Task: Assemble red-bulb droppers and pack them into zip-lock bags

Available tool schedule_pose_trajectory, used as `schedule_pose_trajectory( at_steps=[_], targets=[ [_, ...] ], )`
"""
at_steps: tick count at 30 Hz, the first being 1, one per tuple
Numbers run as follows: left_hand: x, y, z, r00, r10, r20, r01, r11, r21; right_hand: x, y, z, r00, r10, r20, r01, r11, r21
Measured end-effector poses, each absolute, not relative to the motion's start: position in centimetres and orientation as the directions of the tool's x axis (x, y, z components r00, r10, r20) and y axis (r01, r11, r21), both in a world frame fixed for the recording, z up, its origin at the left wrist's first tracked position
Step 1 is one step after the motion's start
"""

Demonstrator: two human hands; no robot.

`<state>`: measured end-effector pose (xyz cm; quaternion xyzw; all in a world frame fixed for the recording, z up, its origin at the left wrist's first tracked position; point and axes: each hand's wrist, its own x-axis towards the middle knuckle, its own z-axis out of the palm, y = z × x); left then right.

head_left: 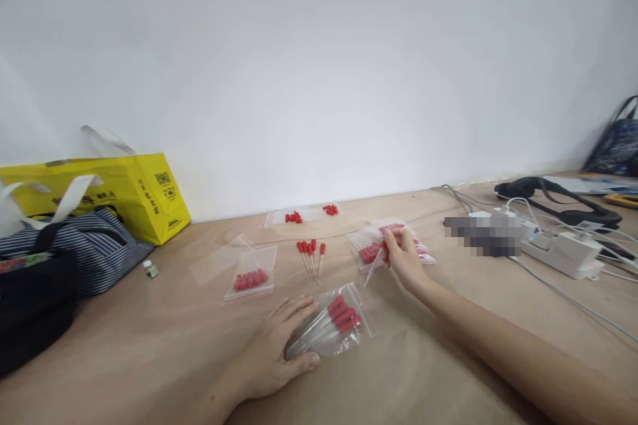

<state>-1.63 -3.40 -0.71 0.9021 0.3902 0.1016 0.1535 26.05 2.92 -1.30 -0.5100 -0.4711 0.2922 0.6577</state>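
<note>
My left hand (279,345) lies flat with its fingers spread over the left end of a clear zip bag (366,319). Inside that bag are several glass droppers with red rubber bulbs (343,315). Farther back, my right hand (403,255) pinches a dropper (370,272), its thin clear stem slanting down to the left. Under and behind that hand lie more zip bags (356,242) with red bulbs in them. Between the hands and the wall, several loose droppers (310,259) are fanned out on the table, red ends pointing away from me.
At left, a small zip bag (249,291) holds several red bulbs. A bag with small red pieces (276,218) lies near the wall. A yellow bag (149,199), striped bag (107,249) and little bottle (150,269) stand left. A power strip (563,252), cables and headset (573,202) lie right.
</note>
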Motion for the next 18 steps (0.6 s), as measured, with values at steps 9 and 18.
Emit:
schedule_pose_trajectory(
  at_steps=[9, 18],
  targets=[
    [-0.9, -4.1, 0.7, 0.651, 0.755, 0.081, 0.701, -0.639, 0.317, 26.6, -0.3, -2.8, 0.386, 0.914, 0.128, -0.141, 0.195, -0.971],
    [-0.9, -4.0, 0.5, 0.662, 0.748, 0.060, 0.701, -0.644, 0.306, 24.5, -0.9, -2.6, 0.373, 0.924, 0.084, -0.236, 0.182, -0.954]
  ],
)
